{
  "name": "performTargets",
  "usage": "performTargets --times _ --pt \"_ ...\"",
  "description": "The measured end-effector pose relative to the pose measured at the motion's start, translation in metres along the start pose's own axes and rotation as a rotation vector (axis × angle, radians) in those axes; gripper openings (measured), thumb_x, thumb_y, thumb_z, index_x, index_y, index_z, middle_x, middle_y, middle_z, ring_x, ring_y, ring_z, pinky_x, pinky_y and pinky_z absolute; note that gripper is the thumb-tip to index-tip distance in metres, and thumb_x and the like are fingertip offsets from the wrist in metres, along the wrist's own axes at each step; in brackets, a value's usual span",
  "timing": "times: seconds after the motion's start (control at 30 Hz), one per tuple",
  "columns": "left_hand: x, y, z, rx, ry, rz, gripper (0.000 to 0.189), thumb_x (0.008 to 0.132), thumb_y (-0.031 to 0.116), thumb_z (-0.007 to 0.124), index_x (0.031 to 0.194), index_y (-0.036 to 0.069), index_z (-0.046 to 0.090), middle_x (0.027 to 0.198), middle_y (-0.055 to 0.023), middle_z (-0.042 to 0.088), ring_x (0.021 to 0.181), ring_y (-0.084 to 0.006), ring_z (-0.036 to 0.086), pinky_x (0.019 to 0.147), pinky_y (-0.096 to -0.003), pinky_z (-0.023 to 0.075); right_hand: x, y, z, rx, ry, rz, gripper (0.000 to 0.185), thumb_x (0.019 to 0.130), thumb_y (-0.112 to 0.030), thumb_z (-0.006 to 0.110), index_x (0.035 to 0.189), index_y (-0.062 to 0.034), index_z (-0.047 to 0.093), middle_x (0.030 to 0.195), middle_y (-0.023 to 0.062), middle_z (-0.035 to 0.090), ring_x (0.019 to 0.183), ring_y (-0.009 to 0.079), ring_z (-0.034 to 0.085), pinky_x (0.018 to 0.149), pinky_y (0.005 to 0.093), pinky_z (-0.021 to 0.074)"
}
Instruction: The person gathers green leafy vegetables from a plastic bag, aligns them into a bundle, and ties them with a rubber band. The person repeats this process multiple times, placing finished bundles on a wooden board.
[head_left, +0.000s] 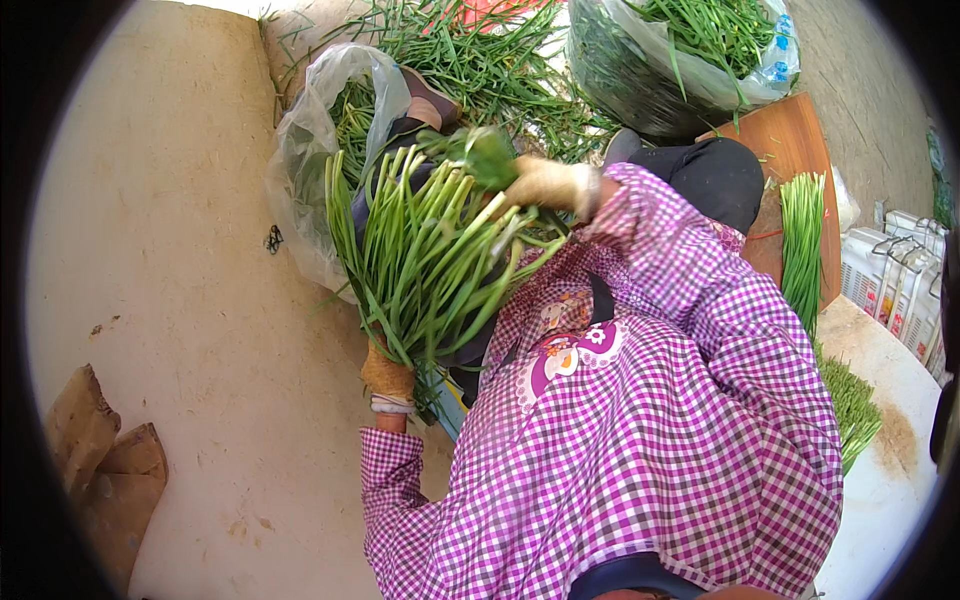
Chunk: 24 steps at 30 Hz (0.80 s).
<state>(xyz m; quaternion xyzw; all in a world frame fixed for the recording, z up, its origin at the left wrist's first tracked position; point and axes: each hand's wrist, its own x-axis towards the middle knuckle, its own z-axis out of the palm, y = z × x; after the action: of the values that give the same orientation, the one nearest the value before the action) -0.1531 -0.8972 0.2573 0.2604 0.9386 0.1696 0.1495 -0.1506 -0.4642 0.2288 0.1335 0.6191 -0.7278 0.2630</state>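
Note:
My left hand (388, 371), in a tan work glove, is closed around a fanned bunch of long green stalks (427, 262), probably garlic chives. The pale cut ends of the bunch point up in the picture, away from my left hand. Close to those ends is my right hand (544, 184), gloved too and blurred; dark green leaf matter (487, 154) shows at its fingers, and its exact hold cannot be told.
A clear plastic bag (300, 150) with greens stands beyond the bunch. Loose green leaves (480, 67) cover the ground ahead. A fuller bag (630, 67) stands at upper right. Neat stalks (802, 247) lie on a wooden board (814, 142) near white crates (870, 262).

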Motion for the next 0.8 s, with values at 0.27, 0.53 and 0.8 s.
performTargets --times 0.27,0.53,0.8 --pt "0.011 0.003 0.003 0.135 -0.011 -0.038 0.08 0.084 0.013 0.073 0.153 0.017 0.033 0.112 -0.0134 0.07 0.089 -0.0348 0.071 0.071 -0.0407 0.0574 -0.072 -0.034 -0.037 0.296 0.221 0.017 0.039 0.083 -0.032 0.08 0.109 -0.004 0.07 0.103 0.0117 0.073 0.081 0.0138 0.07 0.069 0.0239 0.0571" --pt "0.011 0.024 -0.017 -0.054 0.035 -0.055 0.086 0.082 0.016 0.074 0.155 0.019 0.029 0.122 -0.013 0.068 0.095 -0.0355 0.069 0.075 -0.0421 0.0564 -0.061 -0.003 0.023 0.455 0.025 -0.109 0.034 0.082 -0.012 0.077 0.109 0.0033 0.063 0.094 0.0123 0.072 0.081 0.021 0.07 0.074 0.0316 0.0586" --pt "0.022 0.03 -0.02 0.164 0.02 0.044 0.101 0.078 0.022 0.078 0.159 0.021 0.019 0.095 -0.015 0.063 0.073 -0.0358 0.066 0.058 -0.0449 0.0515 -0.094 0.014 -0.047 0.891 0.255 -0.145 0.012 0.095 -0.019 0.064 0.099 -0.0096 0.058 0.08 0.0006 0.062 0.067 0.0129 0.06 0.061 0.0283 0.0518"
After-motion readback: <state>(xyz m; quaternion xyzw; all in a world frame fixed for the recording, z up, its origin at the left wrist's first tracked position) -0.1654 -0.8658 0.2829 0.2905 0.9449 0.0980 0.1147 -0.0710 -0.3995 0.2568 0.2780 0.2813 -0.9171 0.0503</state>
